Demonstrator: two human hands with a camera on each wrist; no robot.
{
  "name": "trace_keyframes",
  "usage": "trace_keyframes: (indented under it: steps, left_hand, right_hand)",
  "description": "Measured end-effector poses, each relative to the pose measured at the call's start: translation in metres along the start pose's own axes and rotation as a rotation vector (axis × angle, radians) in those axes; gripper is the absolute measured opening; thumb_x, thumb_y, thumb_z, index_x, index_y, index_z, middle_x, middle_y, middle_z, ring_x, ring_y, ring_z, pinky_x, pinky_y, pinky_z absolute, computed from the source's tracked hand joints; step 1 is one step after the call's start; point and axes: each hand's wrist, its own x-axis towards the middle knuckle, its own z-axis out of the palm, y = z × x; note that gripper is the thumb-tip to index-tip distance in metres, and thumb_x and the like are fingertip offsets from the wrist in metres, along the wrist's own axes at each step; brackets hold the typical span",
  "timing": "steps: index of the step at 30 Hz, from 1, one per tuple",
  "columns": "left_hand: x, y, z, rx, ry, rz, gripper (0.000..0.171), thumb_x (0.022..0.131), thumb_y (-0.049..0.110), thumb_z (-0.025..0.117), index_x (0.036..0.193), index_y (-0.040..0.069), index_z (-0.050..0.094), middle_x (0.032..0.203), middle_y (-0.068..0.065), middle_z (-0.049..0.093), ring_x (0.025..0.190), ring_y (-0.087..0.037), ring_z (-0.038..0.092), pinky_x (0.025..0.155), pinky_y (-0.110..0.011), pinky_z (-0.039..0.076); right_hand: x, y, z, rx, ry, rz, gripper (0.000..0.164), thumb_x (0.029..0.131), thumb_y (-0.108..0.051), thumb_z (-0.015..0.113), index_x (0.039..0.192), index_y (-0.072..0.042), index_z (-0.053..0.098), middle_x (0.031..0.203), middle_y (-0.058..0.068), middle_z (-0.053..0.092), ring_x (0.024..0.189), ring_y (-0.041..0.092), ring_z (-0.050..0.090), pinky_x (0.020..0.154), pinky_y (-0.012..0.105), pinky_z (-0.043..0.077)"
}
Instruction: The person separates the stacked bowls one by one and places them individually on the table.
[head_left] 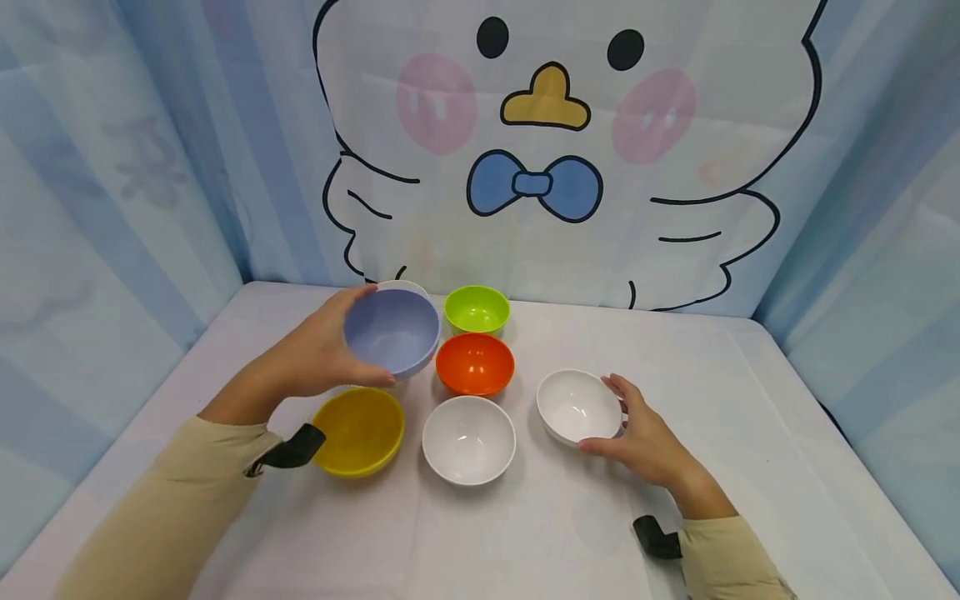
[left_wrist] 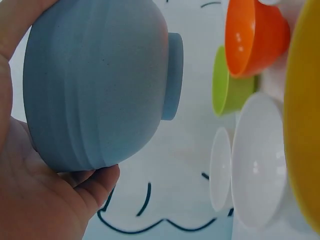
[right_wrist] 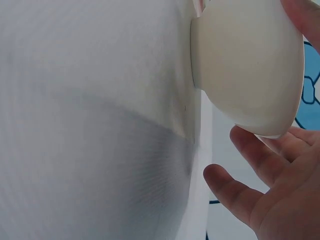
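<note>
My left hand (head_left: 321,346) grips a periwinkle-blue bowl (head_left: 393,332) by its sides, thumb on the near side. In the left wrist view the bowl's ribbed wall (left_wrist: 100,85) and foot show, held off the table. My right hand (head_left: 645,437) holds a small white bowl (head_left: 576,404) between thumb and fingers on its right side. The right wrist view shows that bowl (right_wrist: 250,60) from the side, its foot close to the tabletop; whether it touches cannot be told. One finger there stands away from the bowl.
An orange bowl (head_left: 475,365) stands between a green bowl (head_left: 477,308) and another white bowl (head_left: 468,440). Left of these is a yellow bowl (head_left: 360,432). Two white bowls stand beyond it, one (left_wrist: 260,160) hidden from the head view. A printed curtain (head_left: 540,250) hangs behind the table.
</note>
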Motion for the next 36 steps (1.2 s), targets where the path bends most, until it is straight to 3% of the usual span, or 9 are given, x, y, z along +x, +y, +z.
trace_keyframes:
  steps: [6,18,27,36]
  left_hand:
    - [-0.017,-0.017,-0.013,0.034,0.033,-0.067,0.123,0.069,0.041,0.092,0.158,0.002,0.016,0.154,-0.026,0.028,0.126,-0.045,0.041,0.1,-0.063,0.043]
    - [-0.05,-0.057,-0.023,0.065,0.106,-0.118,0.119,0.071,0.036,0.091,0.156,-0.002,0.016,0.148,-0.032,0.029,0.119,-0.049,0.041,0.09,-0.065,0.048]
    - [-0.06,-0.077,-0.023,0.118,0.119,-0.179,0.121,0.072,0.038,0.09,0.155,-0.006,0.014,0.149,-0.036,0.026,0.118,-0.053,0.039,0.09,-0.068,0.046]
    - [-0.068,-0.102,-0.018,0.108,0.13,-0.231,0.122,0.073,0.038,0.089,0.154,-0.009,0.012,0.147,-0.04,0.024,0.117,-0.055,0.038,0.091,-0.07,0.043]
  right_hand:
    - [0.001,-0.001,0.0,0.003,-0.001,-0.006,0.117,0.075,-0.043,0.088,0.155,0.001,0.016,0.159,0.021,0.029,0.129,0.05,0.041,0.103,0.061,0.039]
    - [0.009,-0.007,0.007,0.013,-0.014,-0.01,0.118,0.073,-0.043,0.089,0.155,0.001,0.016,0.159,0.021,0.029,0.131,0.048,0.04,0.102,0.06,0.041]
    - [0.015,-0.014,0.014,0.036,-0.026,0.005,0.117,0.074,-0.043,0.089,0.156,-0.001,0.016,0.159,0.019,0.028,0.132,0.047,0.039,0.104,0.059,0.04]
    - [0.018,-0.016,0.017,0.035,-0.029,-0.006,0.116,0.074,-0.041,0.089,0.155,-0.001,0.017,0.159,0.018,0.029,0.132,0.046,0.039,0.104,0.059,0.04]
